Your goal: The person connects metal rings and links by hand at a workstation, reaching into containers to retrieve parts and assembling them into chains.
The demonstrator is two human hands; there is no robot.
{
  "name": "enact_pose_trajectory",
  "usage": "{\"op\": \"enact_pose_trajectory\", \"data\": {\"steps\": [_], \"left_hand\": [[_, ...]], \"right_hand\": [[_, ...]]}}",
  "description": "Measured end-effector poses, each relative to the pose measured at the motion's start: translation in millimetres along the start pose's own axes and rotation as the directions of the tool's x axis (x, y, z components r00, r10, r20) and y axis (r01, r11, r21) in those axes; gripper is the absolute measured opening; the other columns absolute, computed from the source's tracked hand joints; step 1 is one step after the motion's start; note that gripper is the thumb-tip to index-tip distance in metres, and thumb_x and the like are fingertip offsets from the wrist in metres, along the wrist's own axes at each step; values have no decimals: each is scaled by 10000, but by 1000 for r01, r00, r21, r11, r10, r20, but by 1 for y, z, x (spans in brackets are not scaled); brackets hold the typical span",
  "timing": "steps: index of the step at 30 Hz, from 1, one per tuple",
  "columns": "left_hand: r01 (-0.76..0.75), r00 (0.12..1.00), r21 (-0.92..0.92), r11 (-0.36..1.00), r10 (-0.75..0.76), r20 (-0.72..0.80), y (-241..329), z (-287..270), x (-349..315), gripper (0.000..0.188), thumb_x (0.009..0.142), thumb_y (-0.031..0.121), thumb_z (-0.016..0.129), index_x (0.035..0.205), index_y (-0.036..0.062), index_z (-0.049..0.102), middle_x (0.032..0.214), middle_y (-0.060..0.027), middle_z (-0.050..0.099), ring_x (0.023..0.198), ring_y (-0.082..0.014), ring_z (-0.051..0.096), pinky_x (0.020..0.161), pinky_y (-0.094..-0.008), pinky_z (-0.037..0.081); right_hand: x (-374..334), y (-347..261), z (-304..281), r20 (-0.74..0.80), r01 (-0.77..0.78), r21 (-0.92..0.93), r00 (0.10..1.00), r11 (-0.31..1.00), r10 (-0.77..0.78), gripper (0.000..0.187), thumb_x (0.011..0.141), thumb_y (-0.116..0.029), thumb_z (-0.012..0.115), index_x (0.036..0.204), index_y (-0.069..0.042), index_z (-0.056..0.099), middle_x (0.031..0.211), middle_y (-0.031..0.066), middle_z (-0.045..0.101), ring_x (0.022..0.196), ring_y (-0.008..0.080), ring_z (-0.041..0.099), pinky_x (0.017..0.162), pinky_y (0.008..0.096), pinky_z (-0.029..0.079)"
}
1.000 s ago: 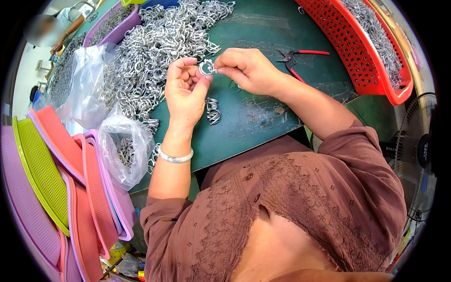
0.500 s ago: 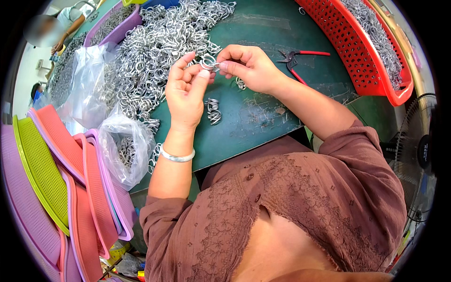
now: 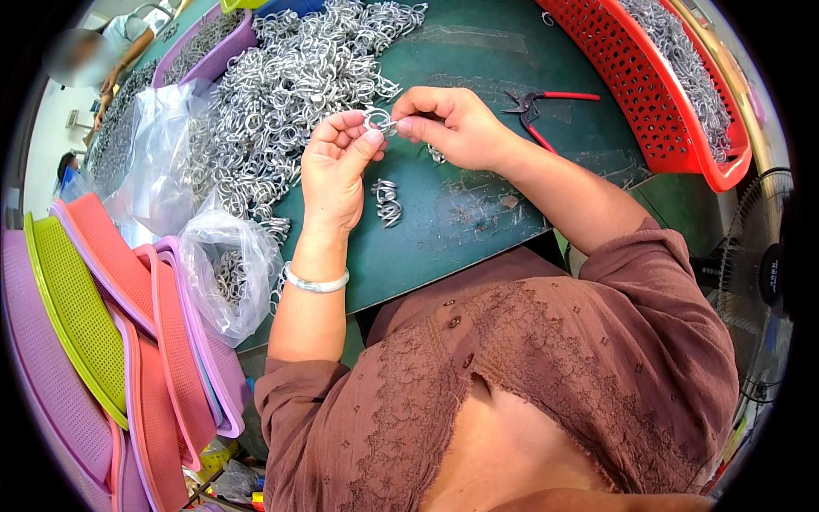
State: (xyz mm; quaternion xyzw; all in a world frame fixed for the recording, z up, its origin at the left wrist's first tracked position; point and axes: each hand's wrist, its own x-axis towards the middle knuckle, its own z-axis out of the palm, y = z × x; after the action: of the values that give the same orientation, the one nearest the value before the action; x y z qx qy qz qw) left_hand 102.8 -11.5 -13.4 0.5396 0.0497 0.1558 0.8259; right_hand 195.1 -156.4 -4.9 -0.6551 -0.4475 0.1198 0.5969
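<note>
Red-handled pliers (image 3: 539, 109) lying on green table (image 3: 478, 213). Red basket (image 3: 661, 94) at right, filled with metal rings. Clear plastic bags (image 3: 223, 273) at left, beside stacked pink, purple and green trays (image 3: 111, 316). Fan (image 3: 755, 282) at far right.

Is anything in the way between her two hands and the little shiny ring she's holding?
Nothing visible. The left hand and the right hand both pinch the small metal ring straight between their fingertips, above the green table. The pile of metal rings lies behind and to the left.

red basket (image 3: 682, 128): cut off at top edge | metal ring (image 3: 376, 120): partly hidden by fingertips
</note>
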Motion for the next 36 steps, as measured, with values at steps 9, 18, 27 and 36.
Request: {"op": "enact_pose_trajectory", "data": {"steps": [9,18,27,36], "left_hand": [[-276,960,227,934,280,14,-5,2,-1,217,744,-35,616,915,9,489,788,-30,547,701,-78,519,650,-191,441],[-167,986,98,981,166,17,2,4,-3,313,836,33,517,1130,-35,435,869,-76,583,755,-122,555,666,-219,450],[-93,996,146,985,94,-4,-3,1,-1,205,832,47,533,1023,-27,537,859,-70,595,726,-126,565,657,-231,455],[-120,992,203,972,127,-22,-4,-2,0,137,817,36,552,948,-7,560,823,-58,594,703,-124,568,634,-225,458]], "right_hand": [[0,-6,1,140,-305,237,950,923,278,102,831,-107,533,860,-10,553,718,9,564,635,71,512,596,207,423],[3,1,-5,185,-463,540,880,702,438,82,798,-125,555,779,-45,563,657,24,560,562,84,498,512,210,394],[3,0,-6,222,-478,522,876,706,429,84,815,-130,543,791,-50,550,659,13,543,567,80,488,522,202,378],[3,-3,-5,180,-446,493,892,747,414,92,803,-126,550,761,-44,560,645,11,548,565,79,490,516,206,394]]}}
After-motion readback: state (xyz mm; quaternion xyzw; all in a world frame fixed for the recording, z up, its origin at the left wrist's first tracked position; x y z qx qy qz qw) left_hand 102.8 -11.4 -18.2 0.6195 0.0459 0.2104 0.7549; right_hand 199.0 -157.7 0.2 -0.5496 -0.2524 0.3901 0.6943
